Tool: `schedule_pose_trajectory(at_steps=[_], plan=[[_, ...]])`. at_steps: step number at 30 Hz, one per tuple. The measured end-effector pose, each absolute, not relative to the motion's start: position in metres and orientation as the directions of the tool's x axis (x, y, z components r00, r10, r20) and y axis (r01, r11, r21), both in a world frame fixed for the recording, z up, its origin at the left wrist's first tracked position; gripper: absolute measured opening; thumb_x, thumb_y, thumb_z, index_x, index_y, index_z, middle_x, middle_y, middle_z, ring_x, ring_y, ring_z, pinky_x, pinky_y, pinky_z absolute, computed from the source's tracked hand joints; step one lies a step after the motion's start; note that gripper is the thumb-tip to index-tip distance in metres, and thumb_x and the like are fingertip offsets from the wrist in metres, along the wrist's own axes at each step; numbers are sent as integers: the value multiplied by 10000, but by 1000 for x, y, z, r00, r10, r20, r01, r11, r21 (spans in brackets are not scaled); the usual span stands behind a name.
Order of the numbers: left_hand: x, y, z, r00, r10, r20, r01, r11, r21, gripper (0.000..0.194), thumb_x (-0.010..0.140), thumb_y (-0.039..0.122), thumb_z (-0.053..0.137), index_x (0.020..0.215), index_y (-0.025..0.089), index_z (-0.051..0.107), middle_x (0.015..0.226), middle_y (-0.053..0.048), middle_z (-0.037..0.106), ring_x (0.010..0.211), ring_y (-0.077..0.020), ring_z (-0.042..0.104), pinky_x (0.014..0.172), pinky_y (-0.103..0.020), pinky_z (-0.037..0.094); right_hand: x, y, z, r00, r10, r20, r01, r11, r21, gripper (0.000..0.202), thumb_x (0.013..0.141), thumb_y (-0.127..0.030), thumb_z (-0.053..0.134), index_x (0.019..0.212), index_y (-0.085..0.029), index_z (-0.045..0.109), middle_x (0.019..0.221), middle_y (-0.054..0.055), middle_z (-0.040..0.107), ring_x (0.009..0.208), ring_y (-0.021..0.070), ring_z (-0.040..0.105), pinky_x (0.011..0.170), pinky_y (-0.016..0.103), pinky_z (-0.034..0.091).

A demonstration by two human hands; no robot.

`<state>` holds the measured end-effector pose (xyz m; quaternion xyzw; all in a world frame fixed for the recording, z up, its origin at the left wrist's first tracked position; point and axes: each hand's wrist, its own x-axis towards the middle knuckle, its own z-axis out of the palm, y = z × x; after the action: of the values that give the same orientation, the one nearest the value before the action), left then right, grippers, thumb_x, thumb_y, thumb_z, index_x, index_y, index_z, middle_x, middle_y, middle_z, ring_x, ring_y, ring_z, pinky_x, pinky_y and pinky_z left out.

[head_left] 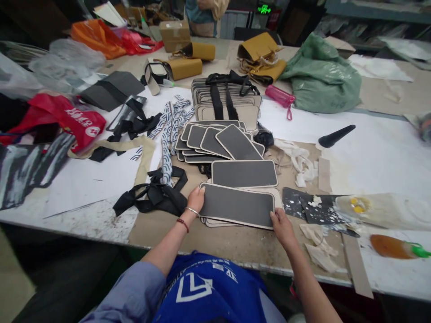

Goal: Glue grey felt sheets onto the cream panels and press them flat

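Note:
A dark grey panel with a pale edge (237, 205) is held by its two short ends over a small stack of similar panels. My left hand (196, 200) grips its left end, thumb on top. At the lower right corner my right hand (282, 224) pinches the edge. Just behind it lies another grey panel (244, 173). Further back is a fanned pile of grey panels (212, 140), and beyond that a row of upright pale panels (205, 110) with black straps over them.
Black fabric strips (156, 197) lie to the left, near patterned strips (166, 148). On the right are a glue-stained black board (310, 206), an orange bottle (390, 246), a black tool (336, 136) and a green sack (319, 76). A person (204, 18) stands beyond the table.

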<state>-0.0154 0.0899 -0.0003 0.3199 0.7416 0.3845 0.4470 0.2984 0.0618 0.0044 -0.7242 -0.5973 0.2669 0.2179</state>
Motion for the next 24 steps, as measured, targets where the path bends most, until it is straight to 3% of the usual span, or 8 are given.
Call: schedule_pose_trajectory(at_steps=[5, 10, 15, 24], plan=[[-26, 87, 4, -164, 815, -555, -131, 540, 832, 230, 650, 385, 588, 687, 159, 571, 602, -28, 595, 667, -194, 576, 655, -309, 454, 302, 62, 2, 126, 984, -128, 754, -179, -632, 291, 683, -525, 324, 689, -242, 389, 638, 21, 498, 600, 196, 481, 607, 328, 402], [-33, 83, 10, 1, 805, -593, -302, 565, 768, 354, 514, 368, 719, 728, 124, 577, 589, -47, 608, 588, -190, 591, 624, -351, 486, 304, 63, -2, 118, 986, -121, 746, -168, -645, 286, 680, -520, 335, 689, -239, 391, 641, 20, 496, 604, 198, 488, 609, 333, 409], [-30, 79, 6, -40, 808, -588, -322, 546, 773, 372, 502, 340, 735, 760, 122, 579, 567, -26, 612, 577, -181, 598, 587, -317, 490, 302, 64, -1, 128, 986, -110, 736, -169, -656, 284, 677, -522, 336, 676, -242, 385, 633, 18, 494, 603, 196, 482, 614, 331, 410], [-32, 75, 16, -158, 843, -515, -204, 482, 852, 321, 511, 391, 720, 660, 137, 593, 529, 9, 602, 520, -153, 565, 479, -235, 435, 305, 71, 13, 66, 994, -84, 717, -106, -689, 243, 693, -474, 383, 656, -235, 406, 574, 3, 495, 545, 176, 481, 570, 303, 399]])
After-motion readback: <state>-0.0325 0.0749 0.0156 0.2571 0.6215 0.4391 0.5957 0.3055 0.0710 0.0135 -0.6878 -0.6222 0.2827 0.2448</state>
